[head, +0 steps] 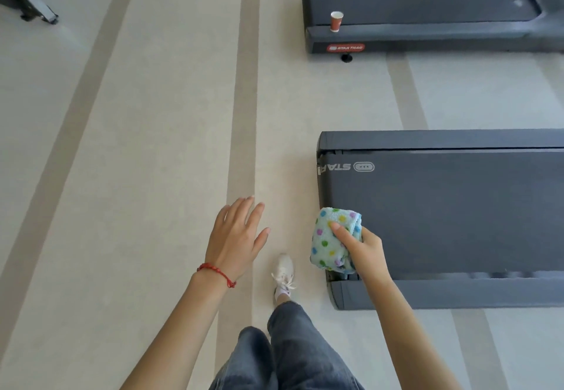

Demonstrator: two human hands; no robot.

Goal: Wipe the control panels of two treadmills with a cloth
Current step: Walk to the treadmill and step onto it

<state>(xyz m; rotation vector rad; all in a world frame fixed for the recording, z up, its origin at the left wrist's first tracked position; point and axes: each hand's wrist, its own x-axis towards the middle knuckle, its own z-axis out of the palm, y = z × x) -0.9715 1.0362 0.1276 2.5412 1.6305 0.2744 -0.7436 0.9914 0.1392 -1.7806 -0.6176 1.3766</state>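
I judge the wiping not yet begun, or at least nothing here shows it done: neither control panel is in view, only the rear ends of two treadmills, so both panels are left to reach as far as I can tell. My right hand (364, 250) has its grip curled round the cloth (331, 241), a folded pale one with coloured dots, held in the air over the back corner of the near treadmill (457, 215). My left hand (236, 238) is free, fingers spread and holding nothing. The far treadmill (427, 1) lies well apart, with a paper cup (336, 21) standing on its rear edge. The floor (137, 145) is pale with darker stripes running away from me. One shoe (283, 270) is stepping forward beside the near machine.
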